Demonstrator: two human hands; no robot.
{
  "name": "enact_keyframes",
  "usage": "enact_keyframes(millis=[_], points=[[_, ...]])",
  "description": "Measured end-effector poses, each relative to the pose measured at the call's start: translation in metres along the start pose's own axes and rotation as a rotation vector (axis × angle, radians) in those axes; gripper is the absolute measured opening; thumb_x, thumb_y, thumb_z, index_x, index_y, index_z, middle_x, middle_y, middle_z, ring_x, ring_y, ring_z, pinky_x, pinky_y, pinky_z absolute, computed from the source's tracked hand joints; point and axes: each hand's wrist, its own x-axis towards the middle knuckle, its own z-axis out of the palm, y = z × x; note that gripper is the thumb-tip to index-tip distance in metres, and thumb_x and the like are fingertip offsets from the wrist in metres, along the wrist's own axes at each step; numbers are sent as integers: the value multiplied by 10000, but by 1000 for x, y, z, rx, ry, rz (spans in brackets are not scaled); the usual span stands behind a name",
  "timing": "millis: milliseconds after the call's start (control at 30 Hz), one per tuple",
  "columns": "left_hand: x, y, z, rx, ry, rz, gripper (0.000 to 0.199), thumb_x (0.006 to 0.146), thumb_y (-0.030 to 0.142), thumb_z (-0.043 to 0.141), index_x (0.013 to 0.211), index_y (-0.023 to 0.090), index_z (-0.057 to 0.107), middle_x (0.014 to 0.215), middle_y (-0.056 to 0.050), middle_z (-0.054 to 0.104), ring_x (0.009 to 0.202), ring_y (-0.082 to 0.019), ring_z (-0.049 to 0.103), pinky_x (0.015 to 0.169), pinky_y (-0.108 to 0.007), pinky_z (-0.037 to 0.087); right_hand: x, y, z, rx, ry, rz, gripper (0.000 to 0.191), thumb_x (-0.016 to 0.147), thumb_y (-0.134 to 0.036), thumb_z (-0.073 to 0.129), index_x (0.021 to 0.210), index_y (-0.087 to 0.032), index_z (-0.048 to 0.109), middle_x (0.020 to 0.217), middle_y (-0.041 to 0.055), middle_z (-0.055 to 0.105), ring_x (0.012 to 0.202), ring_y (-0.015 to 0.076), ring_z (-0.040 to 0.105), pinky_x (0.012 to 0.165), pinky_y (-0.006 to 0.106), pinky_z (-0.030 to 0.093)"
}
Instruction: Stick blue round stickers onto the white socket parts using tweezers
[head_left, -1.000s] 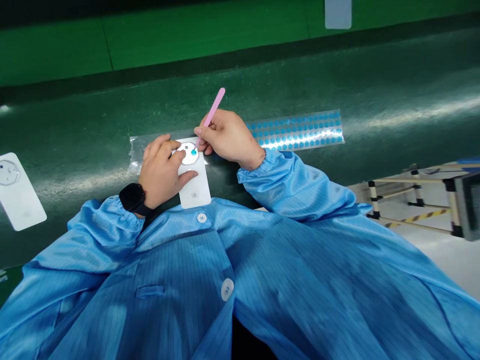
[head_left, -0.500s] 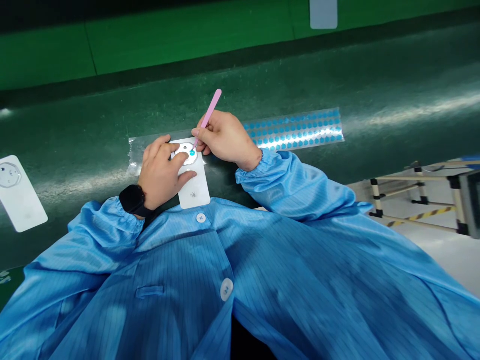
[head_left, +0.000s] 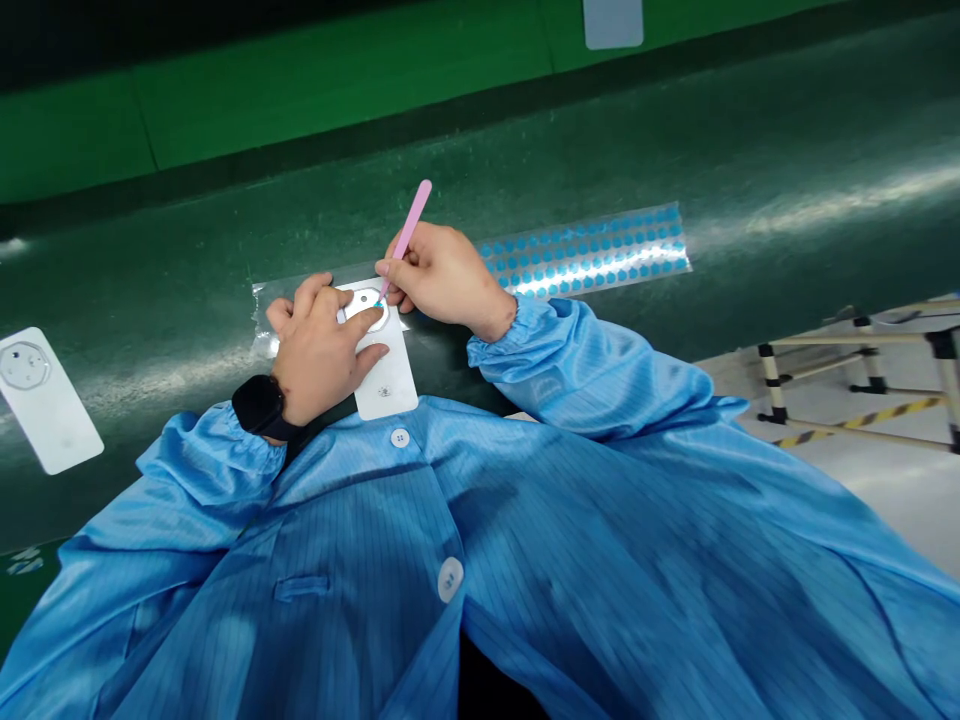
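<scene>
My right hand [head_left: 450, 278] pinches a pink tool [head_left: 412, 228] like a pen, its tip down at a small blue dot near the round end of a white panel [head_left: 386, 372]. My left hand [head_left: 321, 345] lies across the panel's left side with its fingers apart, the index fingertip at the blue dot. The fingers partly hide the panel's round area. From under my right hand, a clear strip with rows of blue dots [head_left: 592, 250] stretches to the right; clear film also shows beyond my left fingers.
Another white panel [head_left: 54, 405] lies at the far left of the green table [head_left: 187, 240]. A pale rectangular piece [head_left: 613, 22] is at the top. A frame of pale pipes [head_left: 862, 340] stands beyond the table at the right.
My left index fingertip has moved right onto the blue dot, covering most of it. The pink tool is a little more upright. The camera view has shifted slightly.
</scene>
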Motion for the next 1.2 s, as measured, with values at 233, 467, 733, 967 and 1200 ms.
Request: enact_keyframes(millis=[233, 467, 733, 967, 1200], points=[[1, 3, -4, -13, -38, -27, 380, 977, 396, 733, 1338, 311, 813, 1429, -212, 671, 1492, -549, 452, 1048, -785, 382, -11, -12, -6, 48, 32, -3, 167, 1022, -267, 762, 938, -237, 621, 734, -27, 674, 670, 173, 732, 651, 284, 619], [2, 0, 1, -16, -13, -15, 358, 972, 409, 764, 1315, 322, 816, 1396, -190, 676, 1463, -501, 484, 1050, -725, 407, -27, -11, -12, -171, 8, -190, 128, 1007, -311, 746, 945, -236, 663, 839, -11, 719, 892, 203, 745, 810, 285, 567], [2, -1, 3, -43, -47, -37, 361, 960, 393, 812, 1308, 300, 823, 1388, -183, 663, 1469, -490, 477, 1062, -674, 401, -20, 10, -8, -320, -15, -384, 181, 1068, -372, 632, 1004, -212, 685, 930, 29, 754, 895, 214, 721, 867, 320, 536], [2, -3, 4, -46, -14, -16, 295, 958, 386, 821, 1241, 307, 853, 1352, -169, 670, 1444, -475, 485, 1047, -644, 383, -14, 24, -6, -442, -39, -527, 287, 1118, -425, 573, 1095, -172, 706, 998, 67, 762, 921, 221, 704, 871, 341, 509], [2, -1, 4, -34, -14, -16, 326, 962, 376, 810, 1280, 311, 848, 1377, -174, 671, 1437, -480, 483, 1058, -658, 388, -12, 23, -5, -446, -35, -515, 299, 1117, -423, 568, 1092, -166, 719, 969, 56, 755, 868, 205, 672, 843, 331, 486]])
